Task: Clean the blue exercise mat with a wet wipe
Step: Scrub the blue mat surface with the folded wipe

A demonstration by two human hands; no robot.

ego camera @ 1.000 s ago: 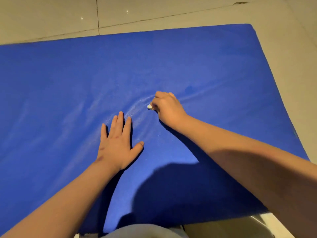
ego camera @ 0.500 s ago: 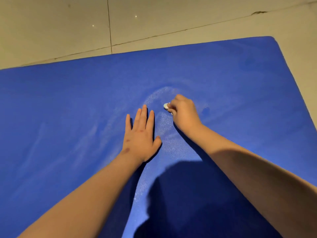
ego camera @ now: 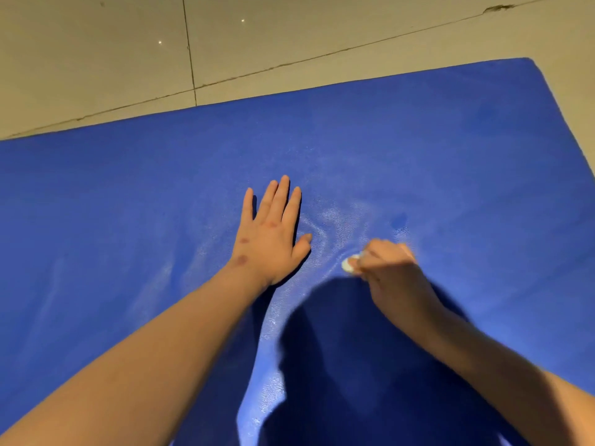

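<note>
Left hand (ego camera: 270,235) flat, fingers spread, pressing blue mat (ego camera: 128,220); right hand (ego camera: 391,268) grips small white wipe (ego camera: 349,264) against mat, just right of left thumb; tiled floor (ego camera: 96,59) beyond
</note>
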